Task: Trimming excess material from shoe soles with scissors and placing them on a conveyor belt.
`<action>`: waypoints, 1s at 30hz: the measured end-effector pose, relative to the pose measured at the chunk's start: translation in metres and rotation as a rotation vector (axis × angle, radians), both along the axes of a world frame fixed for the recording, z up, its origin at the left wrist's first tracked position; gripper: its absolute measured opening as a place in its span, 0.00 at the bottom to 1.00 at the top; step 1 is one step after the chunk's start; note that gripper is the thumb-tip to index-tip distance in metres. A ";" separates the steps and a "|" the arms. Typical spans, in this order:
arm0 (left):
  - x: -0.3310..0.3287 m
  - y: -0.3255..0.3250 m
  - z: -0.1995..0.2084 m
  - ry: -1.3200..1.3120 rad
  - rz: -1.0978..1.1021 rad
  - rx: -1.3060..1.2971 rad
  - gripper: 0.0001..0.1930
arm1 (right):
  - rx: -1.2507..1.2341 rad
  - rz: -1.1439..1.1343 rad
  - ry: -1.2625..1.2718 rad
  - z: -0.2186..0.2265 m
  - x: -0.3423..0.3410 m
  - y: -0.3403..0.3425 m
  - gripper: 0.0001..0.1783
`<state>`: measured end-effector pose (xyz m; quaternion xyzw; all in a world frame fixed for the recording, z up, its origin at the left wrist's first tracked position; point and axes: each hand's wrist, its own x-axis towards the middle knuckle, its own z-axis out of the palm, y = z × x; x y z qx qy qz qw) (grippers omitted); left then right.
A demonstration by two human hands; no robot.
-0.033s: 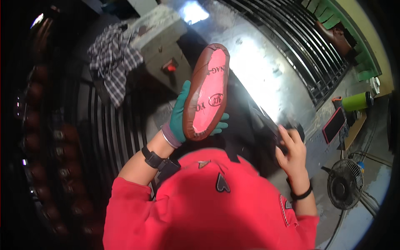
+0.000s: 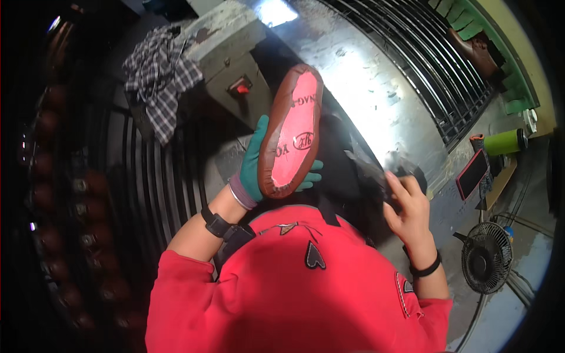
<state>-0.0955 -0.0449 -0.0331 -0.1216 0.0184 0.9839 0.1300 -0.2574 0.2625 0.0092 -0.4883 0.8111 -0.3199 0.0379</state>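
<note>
My left hand [image 2: 254, 157], in a green glove with a purple cuff, grips a brown leather shoe upper [image 2: 275, 126] from beneath. The upper is bottom up, its leather edge folded over a pink insole [image 2: 292, 147] with dark printing. My thumb lies along its left side and fingertips show past the right edge. My right hand [image 2: 410, 206] is bare, with a black wristband, and stands apart from the upper on the right. Its fingers are bent around a dark, blurred thing [image 2: 385, 179] with a greyish end pointing left, whose kind I cannot make out.
A shiny metal worktop [image 2: 353, 82] and a black slatted rack [image 2: 412, 70] lie ahead. A grey machine box [image 2: 220, 76] with a red switch and a checked cloth [image 2: 159, 76] stands left. At the right are a phone [image 2: 472, 175], a green bottle [image 2: 503, 143] and a fan [image 2: 487, 257].
My right hand has moved slightly left, and the dark thing at its fingers shows more of its greyish end. My left hand and the shoe upper are almost still.
</note>
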 end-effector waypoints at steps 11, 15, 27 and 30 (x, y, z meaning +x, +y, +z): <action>0.097 0.036 -0.071 -0.073 0.016 0.286 0.52 | 0.237 0.411 0.222 -0.011 0.044 -0.059 0.33; 0.100 0.037 -0.075 -0.039 -0.005 0.325 0.52 | 0.265 0.478 0.314 -0.006 0.043 -0.066 0.34; 0.100 0.026 -0.071 -0.118 -0.003 0.094 0.40 | 0.402 0.687 0.451 0.020 0.027 -0.097 0.33; 0.096 0.026 -0.066 -0.101 0.036 0.159 0.39 | 0.387 0.534 -0.135 -0.016 0.033 -0.086 0.31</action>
